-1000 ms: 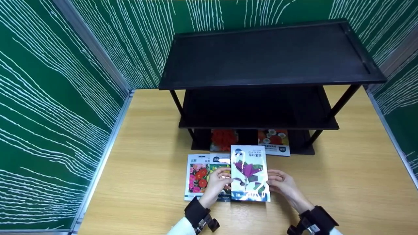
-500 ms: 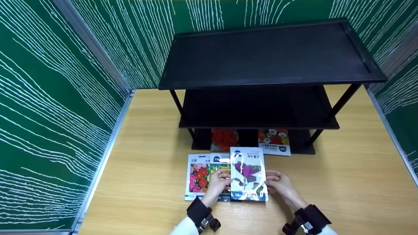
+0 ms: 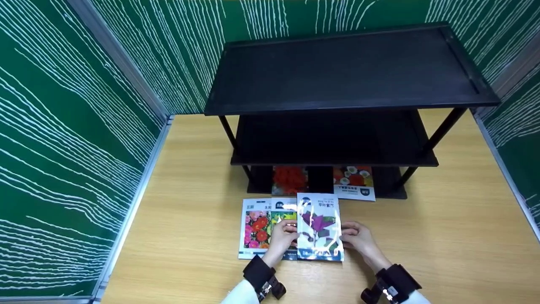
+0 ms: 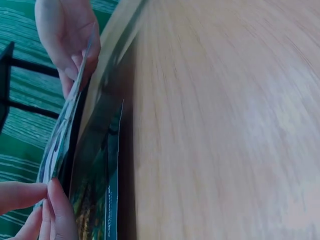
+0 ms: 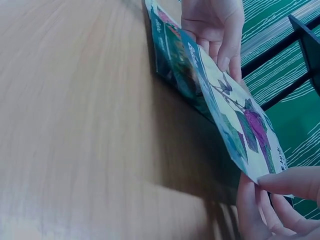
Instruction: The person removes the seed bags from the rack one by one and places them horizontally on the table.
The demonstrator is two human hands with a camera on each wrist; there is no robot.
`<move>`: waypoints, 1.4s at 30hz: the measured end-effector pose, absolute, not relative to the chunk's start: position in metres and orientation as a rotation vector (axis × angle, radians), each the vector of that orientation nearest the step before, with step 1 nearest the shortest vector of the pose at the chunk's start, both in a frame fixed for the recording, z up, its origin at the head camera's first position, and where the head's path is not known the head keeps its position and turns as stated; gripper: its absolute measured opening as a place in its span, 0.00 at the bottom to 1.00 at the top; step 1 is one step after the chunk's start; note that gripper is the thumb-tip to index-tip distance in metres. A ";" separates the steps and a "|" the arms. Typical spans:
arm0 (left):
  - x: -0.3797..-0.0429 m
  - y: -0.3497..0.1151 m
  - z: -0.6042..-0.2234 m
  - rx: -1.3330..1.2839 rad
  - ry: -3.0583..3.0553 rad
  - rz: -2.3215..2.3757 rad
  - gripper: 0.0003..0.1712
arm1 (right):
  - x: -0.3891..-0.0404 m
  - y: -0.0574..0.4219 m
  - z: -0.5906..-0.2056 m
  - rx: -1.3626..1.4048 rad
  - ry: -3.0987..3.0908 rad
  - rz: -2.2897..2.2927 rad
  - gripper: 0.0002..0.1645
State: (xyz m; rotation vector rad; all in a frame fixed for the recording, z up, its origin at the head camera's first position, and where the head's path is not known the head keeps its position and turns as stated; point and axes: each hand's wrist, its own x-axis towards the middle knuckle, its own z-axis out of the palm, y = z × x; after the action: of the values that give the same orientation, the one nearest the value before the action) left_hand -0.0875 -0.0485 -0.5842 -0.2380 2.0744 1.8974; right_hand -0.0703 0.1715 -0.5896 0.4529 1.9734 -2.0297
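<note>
A white seed packet with a purple flower (image 3: pixel 318 223) is held up by its two side edges. My left hand (image 3: pixel 282 238) pinches its left edge between thumb and fingers, and my right hand (image 3: pixel 362 244) pinches the right edge. In the right wrist view the flower packet (image 5: pixel 245 120) hangs above the tabletop, its shadow below. Under its left part lies a packet with yellow flowers (image 3: pixel 283 217), partly hidden by the left hand. Left of that, a packet with pink and red flowers (image 3: pixel 256 230) lies flat on the table.
A black three-tier shelf (image 3: pixel 350 71) stands behind the hands. On its bottom tier lie a red flower packet (image 3: pixel 290 180) and an orange and white flower packet (image 3: pixel 353 182). Green panels with white lines (image 3: pixel 63 126) enclose the wooden table (image 3: pixel 181 219).
The purple flower packet has shifted slightly left and toward the person, still between both hands. My right hand has moved left with it; the left hand has barely moved.
</note>
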 end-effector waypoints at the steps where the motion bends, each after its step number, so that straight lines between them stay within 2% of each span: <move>1: -0.088 -0.048 -0.585 -0.239 2.088 1.888 0.19 | -0.070 0.171 -0.588 0.449 1.981 -2.024 0.27; 14: -0.085 -0.044 -0.593 -0.139 2.333 1.771 0.17 | -0.071 0.165 -0.591 0.507 2.126 -1.901 0.22; 25: -0.082 -0.039 -0.596 -0.027 2.677 1.537 0.17 | -0.071 0.161 -0.594 0.476 2.254 -1.790 0.20; 42: -0.080 -0.039 -0.596 0.066 2.782 1.415 0.15 | -0.070 0.158 -0.592 0.364 2.521 -1.584 0.18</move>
State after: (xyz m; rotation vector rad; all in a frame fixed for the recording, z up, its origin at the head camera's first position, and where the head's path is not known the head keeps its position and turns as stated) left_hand -0.0801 -0.0392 -0.5956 0.0663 2.7822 1.4154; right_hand -0.0705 0.1577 -0.5919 0.3644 2.5213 -1.5836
